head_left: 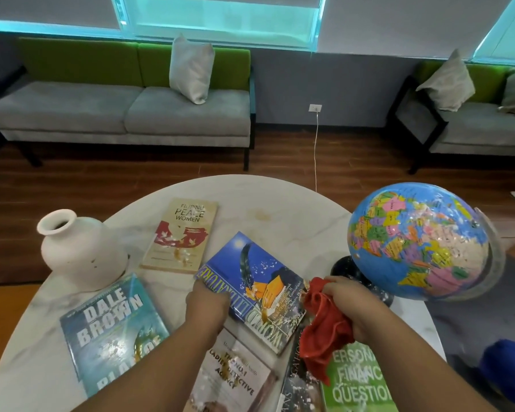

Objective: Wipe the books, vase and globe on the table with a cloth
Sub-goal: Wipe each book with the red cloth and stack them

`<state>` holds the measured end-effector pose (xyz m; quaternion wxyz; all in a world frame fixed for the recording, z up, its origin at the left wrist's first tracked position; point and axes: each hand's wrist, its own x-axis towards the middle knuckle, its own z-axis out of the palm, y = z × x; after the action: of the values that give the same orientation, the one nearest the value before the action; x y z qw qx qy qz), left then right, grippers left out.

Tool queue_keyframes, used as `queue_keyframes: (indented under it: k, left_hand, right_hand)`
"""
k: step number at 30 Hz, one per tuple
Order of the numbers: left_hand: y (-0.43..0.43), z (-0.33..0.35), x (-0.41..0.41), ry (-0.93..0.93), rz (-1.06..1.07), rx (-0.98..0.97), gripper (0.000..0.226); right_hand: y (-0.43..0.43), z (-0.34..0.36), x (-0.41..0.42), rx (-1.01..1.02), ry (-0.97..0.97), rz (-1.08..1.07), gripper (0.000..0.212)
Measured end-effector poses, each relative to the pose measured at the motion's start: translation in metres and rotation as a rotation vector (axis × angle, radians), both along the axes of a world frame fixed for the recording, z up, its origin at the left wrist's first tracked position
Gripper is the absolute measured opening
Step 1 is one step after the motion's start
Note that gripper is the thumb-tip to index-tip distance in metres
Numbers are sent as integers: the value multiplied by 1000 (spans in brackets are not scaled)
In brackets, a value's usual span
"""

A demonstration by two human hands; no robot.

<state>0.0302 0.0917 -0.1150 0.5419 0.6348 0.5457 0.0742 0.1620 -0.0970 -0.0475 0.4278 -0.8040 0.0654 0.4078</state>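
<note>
My left hand (206,304) grips the spine edge of a blue World Literature book (259,281), which is tilted up off the round marble table (280,203). My right hand (350,304) holds a bunched red cloth (324,328) at the book's right edge. Several other books lie flat: a Dale Brown book (107,331), a beige Peace Women book (180,236), a Ladies' Detective Agency book (235,373) and a green finance book (357,379). A white vase (81,251) stands at the left. The globe (416,242) stands at the right. Crumbs and stains speckle the covers.
A dark book (301,382) lies between the detective and finance books. Grey sofas with green backs (125,111) and cushions stand behind the table on a wooden floor. A white cable (316,150) hangs from a wall socket. A yellowish stain (260,216) marks the tabletop.
</note>
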Motion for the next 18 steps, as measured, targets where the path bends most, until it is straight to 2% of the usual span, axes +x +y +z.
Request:
queue_keyframes:
  k: [2, 4, 10, 14, 16, 18]
  left_hand:
    - [1, -1, 2, -31, 21, -26, 38]
    - [1, 1, 7, -49, -4, -28, 35]
    - [5, 10, 15, -62, -189, 86, 34]
    - [5, 9, 10, -64, -300, 114, 32]
    - [3, 4, 6, -12, -373, 217, 39]
    - [0, 0, 5, 96, -504, 348, 69]
  right_hand:
    - [-1, -3, 3, -49, 43, 38, 17]
    - [1, -5, 5, -91, 89, 41, 25]
    - [2, -5, 2, -88, 105, 74, 28]
    - [0, 4, -1, -138, 88, 210, 16]
    - [4, 7, 1, -122, -43, 223, 23]
    - [11, 8, 0, -119, -191, 247, 32]
